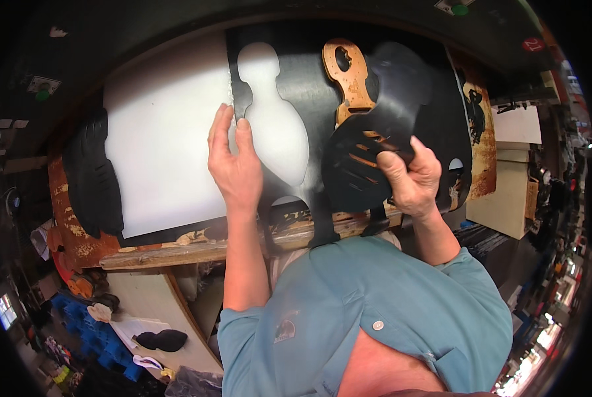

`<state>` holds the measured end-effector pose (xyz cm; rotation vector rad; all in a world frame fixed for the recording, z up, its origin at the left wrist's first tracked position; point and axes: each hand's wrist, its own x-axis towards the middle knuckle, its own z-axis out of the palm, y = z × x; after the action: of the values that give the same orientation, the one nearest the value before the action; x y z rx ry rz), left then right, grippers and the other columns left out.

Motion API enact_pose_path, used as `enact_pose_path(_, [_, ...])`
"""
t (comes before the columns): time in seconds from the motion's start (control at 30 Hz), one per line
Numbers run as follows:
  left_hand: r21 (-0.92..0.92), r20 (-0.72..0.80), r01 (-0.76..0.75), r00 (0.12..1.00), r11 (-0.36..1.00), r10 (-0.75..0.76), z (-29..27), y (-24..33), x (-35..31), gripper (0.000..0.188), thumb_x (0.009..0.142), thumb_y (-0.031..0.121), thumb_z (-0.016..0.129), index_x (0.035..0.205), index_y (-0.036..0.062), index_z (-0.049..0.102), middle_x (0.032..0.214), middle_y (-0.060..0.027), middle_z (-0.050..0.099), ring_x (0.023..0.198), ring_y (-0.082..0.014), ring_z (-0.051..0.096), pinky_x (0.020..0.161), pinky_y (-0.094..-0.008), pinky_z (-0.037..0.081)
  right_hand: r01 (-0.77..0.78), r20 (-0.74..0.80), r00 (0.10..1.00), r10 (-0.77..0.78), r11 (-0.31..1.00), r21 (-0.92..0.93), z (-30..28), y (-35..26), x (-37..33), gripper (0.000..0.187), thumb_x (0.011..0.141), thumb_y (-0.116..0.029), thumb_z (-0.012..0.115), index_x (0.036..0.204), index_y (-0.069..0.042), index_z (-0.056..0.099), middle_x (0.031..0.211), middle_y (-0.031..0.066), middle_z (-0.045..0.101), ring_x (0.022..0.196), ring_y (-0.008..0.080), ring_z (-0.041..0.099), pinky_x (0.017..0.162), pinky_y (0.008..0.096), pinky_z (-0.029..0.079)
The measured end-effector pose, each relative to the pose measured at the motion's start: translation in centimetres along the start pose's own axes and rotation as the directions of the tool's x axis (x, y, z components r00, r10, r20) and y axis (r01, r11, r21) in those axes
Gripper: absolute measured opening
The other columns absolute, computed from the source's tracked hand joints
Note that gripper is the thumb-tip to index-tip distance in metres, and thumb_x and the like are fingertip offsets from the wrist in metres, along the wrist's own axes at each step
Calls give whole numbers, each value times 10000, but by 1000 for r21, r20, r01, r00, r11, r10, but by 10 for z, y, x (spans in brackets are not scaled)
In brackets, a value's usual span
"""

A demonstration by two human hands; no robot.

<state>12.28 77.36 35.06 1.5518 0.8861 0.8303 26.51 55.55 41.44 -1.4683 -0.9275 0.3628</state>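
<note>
My left hand point(235, 159) is over the edge between a white sheet point(167, 139) and a black sheet point(302, 79), fingers stretched out and holding nothing. Right of its fingers, a white area shaped like a shoe sole point(276, 132) shows within the black sheet. With thumb and fingers closed, my right hand point(413, 180) grips a dark, flexible cut piece point(402, 86), partly blurred by motion. Next to it a black rounded piece with slits point(355, 162) covers the lower part of an orange-tan cutting die point(352, 76) with a hole in its upper end.
A stack of black cut pieces point(94, 172) lies left of the white sheet. The wooden table edge point(177, 251) runs in front of my body. Below left are a blue crate point(87, 331) and a loose black piece point(161, 340). A pale cabinet point(501, 192) stands at the right.
</note>
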Motion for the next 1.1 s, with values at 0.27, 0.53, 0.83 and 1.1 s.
enact_pose_path(0.27, [-589, 535, 406, 844, 699, -41, -4, 41, -60, 302, 1068, 80, 687, 1342, -48, 687, 1217, -102, 754, 1077, -132, 697, 965, -293, 572, 193, 269, 948, -172, 980, -54, 31, 15, -8, 235, 916, -67, 819, 1044, 84, 694, 765, 141, 676, 605, 279, 639, 558, 368, 479])
enact_pose_path(0.53, [-559, 366, 296, 926, 774, -89, -13, 22, -73, 240, 1042, 23, 705, 1277, -22, 711, 1106, -29, 739, 995, -89, 658, 892, -255, 535, 120, 341, 937, -69, 984, -132, 26, 15, -11, 255, 874, -75, 847, 1045, 56, 709, 742, 113, 639, 614, 253, 613, 576, 342, 489])
enact_pose_path(0.83, [-518, 359, 172, 933, 838, 30, -55, 9, -65, 337, 1050, 7, 669, 1387, -15, 660, 1318, -151, 734, 1166, -178, 700, 1043, -316, 543, 73, 8, 997, -73, 967, -243, 9, 17, 17, 350, 935, -96, 795, 1249, 29, 708, 1198, 142, 684, 1013, 194, 689, 849, 318, 579])
enact_pose_path(1.1, [-329, 651, 185, 755, 926, 80, -56, 21, -61, 523, 981, -63, 652, 1494, -43, 553, 1450, -176, 635, 1234, -190, 627, 1075, -345, 482, -57, 244, 967, 71, 996, -65, 49, 16, 33, 567, 870, -213, 880, 1366, -16, 688, 1381, 165, 662, 1141, 260, 669, 926, 355, 549])
